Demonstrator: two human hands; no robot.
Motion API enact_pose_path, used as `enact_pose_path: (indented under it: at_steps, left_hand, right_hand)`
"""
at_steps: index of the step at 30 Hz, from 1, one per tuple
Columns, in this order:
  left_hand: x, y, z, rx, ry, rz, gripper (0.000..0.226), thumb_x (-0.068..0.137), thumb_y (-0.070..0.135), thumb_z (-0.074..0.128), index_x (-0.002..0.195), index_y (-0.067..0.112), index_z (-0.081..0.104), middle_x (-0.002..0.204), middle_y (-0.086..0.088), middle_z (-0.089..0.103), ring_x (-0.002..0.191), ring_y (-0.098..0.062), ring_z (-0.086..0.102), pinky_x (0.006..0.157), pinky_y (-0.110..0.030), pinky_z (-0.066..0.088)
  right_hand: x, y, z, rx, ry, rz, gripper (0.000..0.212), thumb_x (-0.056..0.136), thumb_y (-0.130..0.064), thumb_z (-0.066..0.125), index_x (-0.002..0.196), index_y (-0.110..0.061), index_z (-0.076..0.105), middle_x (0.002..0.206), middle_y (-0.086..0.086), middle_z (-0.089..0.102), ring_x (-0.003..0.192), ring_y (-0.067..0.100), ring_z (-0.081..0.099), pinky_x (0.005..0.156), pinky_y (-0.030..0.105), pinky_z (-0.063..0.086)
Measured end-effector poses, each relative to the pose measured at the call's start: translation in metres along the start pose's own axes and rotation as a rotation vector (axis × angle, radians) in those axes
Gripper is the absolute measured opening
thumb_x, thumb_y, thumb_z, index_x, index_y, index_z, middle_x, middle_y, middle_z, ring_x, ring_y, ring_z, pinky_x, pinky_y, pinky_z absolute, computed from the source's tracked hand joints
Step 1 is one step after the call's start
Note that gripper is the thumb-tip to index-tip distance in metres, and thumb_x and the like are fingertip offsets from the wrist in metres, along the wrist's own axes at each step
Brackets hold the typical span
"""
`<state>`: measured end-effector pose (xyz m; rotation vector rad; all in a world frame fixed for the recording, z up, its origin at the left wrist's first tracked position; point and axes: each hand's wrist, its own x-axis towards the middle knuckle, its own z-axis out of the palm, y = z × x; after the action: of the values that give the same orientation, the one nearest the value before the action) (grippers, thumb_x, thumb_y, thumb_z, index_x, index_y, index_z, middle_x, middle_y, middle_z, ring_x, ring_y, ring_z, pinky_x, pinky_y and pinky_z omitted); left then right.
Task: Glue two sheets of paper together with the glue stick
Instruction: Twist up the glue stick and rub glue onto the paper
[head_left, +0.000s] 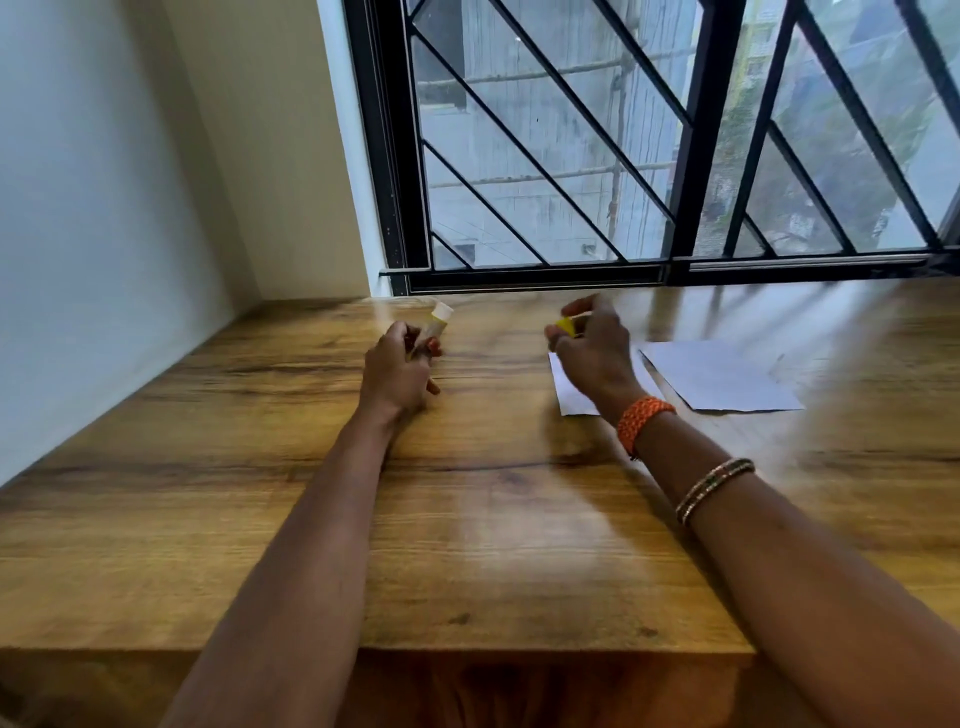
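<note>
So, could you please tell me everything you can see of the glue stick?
The glue stick is a small tube with a yellowish body and a pale, whitish tip, uncapped. The left hand grips its lower part, tilting it up and away above the wooden table. Its yellow cap sits apart, pinched in the right hand. The picture is slightly blurred.

No text, label or number is legible on anything in view.

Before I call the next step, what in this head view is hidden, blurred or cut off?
- Glue stick tube: lower body hidden inside left hand; motion blur.
- Small yellow cap: mostly covered by the fingers of the right hand.
- Nearer white paper sheet: largely behind the right hand and wrist.
- Farther white paper sheet: surface detail blurred.
</note>
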<state>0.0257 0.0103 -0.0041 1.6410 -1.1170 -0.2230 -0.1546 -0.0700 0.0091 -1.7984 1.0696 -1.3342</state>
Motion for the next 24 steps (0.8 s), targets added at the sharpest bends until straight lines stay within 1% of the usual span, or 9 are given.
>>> enact_pose_path:
  at_steps: [3, 5, 7, 9, 11, 14, 17, 21, 24]
  left_hand:
    - [0.003, 0.0, 0.002, -0.038, 0.018, -0.019, 0.014, 0.089, 0.014, 0.057, 0.102, 0.009, 0.06, 0.104, -0.012, 0.066, 0.061, -0.022, 0.064, 0.047, -0.02, 0.047]
    - [0.005, 0.002, 0.003, -0.007, 0.059, -0.019, 0.024, 0.088, 0.023, 0.061, 0.106, 0.008, 0.064, 0.107, -0.015, 0.065, 0.083, -0.03, 0.063, 0.065, -0.028, 0.048]
    - [0.006, 0.004, 0.003, -0.04, 0.099, -0.033, 0.028, 0.086, 0.028, 0.062, 0.105, 0.007, 0.066, 0.109, -0.013, 0.064, 0.087, -0.029, 0.06, 0.072, -0.034, 0.048]
    - [0.004, 0.007, 0.003, -0.143, 0.097, -0.048, 0.029, 0.086, 0.029, 0.063, 0.103, 0.006, 0.066, 0.101, -0.01, 0.064, 0.078, -0.018, 0.057, 0.062, -0.03, 0.051]
    - [0.002, 0.008, 0.003, -0.223, 0.091, -0.061, 0.03, 0.086, 0.028, 0.063, 0.103, 0.003, 0.065, 0.096, -0.007, 0.062, 0.075, -0.015, 0.058, 0.051, -0.023, 0.052]
    - [0.001, 0.01, 0.004, -0.37, 0.109, -0.105, 0.029, 0.084, 0.023, 0.065, 0.105, 0.003, 0.064, 0.094, -0.009, 0.063, 0.082, -0.023, 0.062, 0.064, -0.034, 0.056]
    - [0.002, 0.011, 0.004, -0.411, 0.099, -0.166, 0.029, 0.082, 0.023, 0.068, 0.105, 0.006, 0.064, 0.093, -0.009, 0.066, 0.084, -0.024, 0.064, 0.072, -0.042, 0.054]
    - [0.003, 0.01, 0.005, -0.382, 0.079, -0.183, 0.017, 0.081, 0.025, 0.069, 0.094, 0.014, 0.066, 0.082, -0.001, 0.067, 0.081, -0.019, 0.063, 0.067, -0.037, 0.051]
    - [0.004, 0.012, 0.006, -0.38, 0.065, -0.171, 0.018, 0.082, 0.025, 0.067, 0.096, 0.013, 0.065, 0.092, -0.006, 0.068, 0.082, -0.018, 0.064, 0.065, -0.031, 0.05]
  right_hand:
    - [-0.009, -0.003, 0.013, 0.073, -0.213, -0.008, 0.021, 0.088, -0.011, 0.062, 0.107, -0.009, 0.054, 0.097, 0.013, 0.069, 0.089, 0.024, 0.066, 0.076, 0.029, 0.054]
    - [-0.018, -0.005, 0.019, 0.04, -0.343, -0.078, 0.015, 0.088, -0.016, 0.063, 0.103, -0.014, 0.062, 0.096, 0.006, 0.07, 0.093, 0.018, 0.065, 0.081, 0.027, 0.053]
    - [-0.024, -0.01, 0.023, -0.014, -0.409, -0.173, 0.014, 0.086, -0.021, 0.066, 0.1, -0.02, 0.067, 0.095, 0.002, 0.067, 0.088, 0.013, 0.059, 0.074, 0.021, 0.047]
    - [-0.03, -0.014, 0.026, -0.014, -0.439, -0.214, 0.014, 0.084, -0.022, 0.068, 0.097, -0.025, 0.068, 0.089, 0.0, 0.063, 0.078, 0.009, 0.053, 0.07, 0.022, 0.044]
    - [-0.034, -0.017, 0.028, 0.021, -0.498, -0.224, 0.014, 0.083, -0.021, 0.07, 0.097, -0.023, 0.069, 0.081, -0.002, 0.062, 0.069, 0.004, 0.052, 0.067, 0.02, 0.044]
    - [-0.042, -0.021, 0.031, 0.003, -0.607, -0.233, 0.018, 0.082, -0.021, 0.071, 0.1, -0.016, 0.067, 0.078, -0.001, 0.063, 0.068, 0.005, 0.054, 0.065, 0.02, 0.046]
    - [-0.046, -0.023, 0.033, -0.109, -0.643, -0.328, 0.02, 0.079, -0.021, 0.073, 0.097, -0.018, 0.065, 0.081, -0.002, 0.063, 0.076, 0.014, 0.06, 0.071, 0.03, 0.053]
    - [-0.05, -0.024, 0.036, -0.252, -0.679, -0.445, 0.023, 0.075, -0.028, 0.072, 0.095, -0.026, 0.06, 0.084, -0.009, 0.061, 0.08, 0.008, 0.056, 0.084, 0.039, 0.045]
    - [-0.052, -0.025, 0.037, -0.296, -0.692, -0.486, 0.025, 0.075, -0.029, 0.072, 0.096, -0.025, 0.06, 0.084, -0.014, 0.058, 0.08, 0.002, 0.05, 0.084, 0.038, 0.038]
